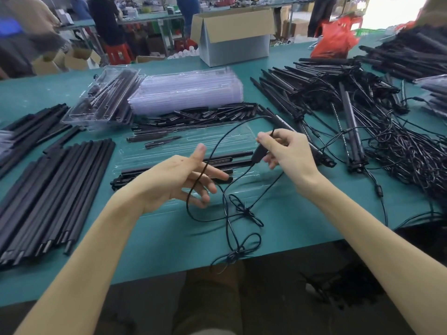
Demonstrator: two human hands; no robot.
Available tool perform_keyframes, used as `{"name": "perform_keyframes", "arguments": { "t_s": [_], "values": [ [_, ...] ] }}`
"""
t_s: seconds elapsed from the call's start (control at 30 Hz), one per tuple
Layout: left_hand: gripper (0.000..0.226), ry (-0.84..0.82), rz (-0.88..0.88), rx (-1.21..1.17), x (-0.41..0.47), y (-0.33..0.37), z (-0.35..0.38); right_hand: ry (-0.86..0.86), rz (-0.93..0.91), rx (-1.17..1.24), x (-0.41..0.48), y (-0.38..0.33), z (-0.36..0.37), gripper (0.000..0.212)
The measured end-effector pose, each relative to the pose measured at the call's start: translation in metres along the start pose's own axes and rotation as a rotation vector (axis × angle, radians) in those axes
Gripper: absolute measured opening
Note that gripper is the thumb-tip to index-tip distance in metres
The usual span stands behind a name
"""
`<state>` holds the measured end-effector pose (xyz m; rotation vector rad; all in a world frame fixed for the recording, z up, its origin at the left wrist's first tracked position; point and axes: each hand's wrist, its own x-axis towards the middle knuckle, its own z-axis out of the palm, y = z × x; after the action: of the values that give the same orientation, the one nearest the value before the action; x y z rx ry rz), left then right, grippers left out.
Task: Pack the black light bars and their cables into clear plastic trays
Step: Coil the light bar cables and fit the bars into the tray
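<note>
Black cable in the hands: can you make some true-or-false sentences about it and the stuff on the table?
1. The right hand pinches the black cable. True.
2. The left hand is a tight fist. False: its fingers are spread, with the cable looped over them.
3. The cardboard box at the table's far edge is open. True.
4. The table is red. False: it is teal green.
</note>
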<state>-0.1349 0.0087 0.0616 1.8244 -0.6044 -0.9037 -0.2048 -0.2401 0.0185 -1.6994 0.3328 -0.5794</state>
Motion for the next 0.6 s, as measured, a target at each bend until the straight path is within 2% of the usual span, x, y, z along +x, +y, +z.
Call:
{"name": "perform_keyframes", "arguments": {
  "t_s": [0.07, 0.13, 0.2, 0.27, 0.37, 0.5, 0.6],
  "values": [
    [0.053, 0.143, 0.03, 0.075, 0.004, -0.006, -0.004, 0.007, 0.002, 0.045, -0.001, -0.004, 0.001, 0.032],
    [0.028, 0.263, 0.08, 0.199, 0.007, -0.013, -0.007, 0.002, 0.0, 0.072, -0.003, -0.008, 0.002, 0.041],
    [0.008, 0.261, 0.107, 0.312, 0.008, -0.018, -0.01, -0.011, -0.008, 0.066, -0.005, -0.011, 0.003, 0.041],
    [0.013, 0.215, 0.123, 0.406, 0.008, -0.021, -0.008, -0.022, 0.003, 0.033, -0.005, -0.011, 0.005, 0.039],
    [0.026, 0.251, 0.195, 0.571, 0.013, -0.023, -0.001, -0.038, 0.057, 0.017, -0.005, -0.007, 0.006, 0.043],
    [0.014, 0.303, 0.294, 0.591, 0.019, -0.028, 0.003, -0.096, 0.097, 0.006, -0.006, 0.001, 0.006, 0.038],
    [0.005, 0.406, 0.339, 0.545, 0.026, -0.032, 0.001, -0.186, 0.097, -0.033, -0.008, 0.005, 0.005, 0.028]
  ]
}}
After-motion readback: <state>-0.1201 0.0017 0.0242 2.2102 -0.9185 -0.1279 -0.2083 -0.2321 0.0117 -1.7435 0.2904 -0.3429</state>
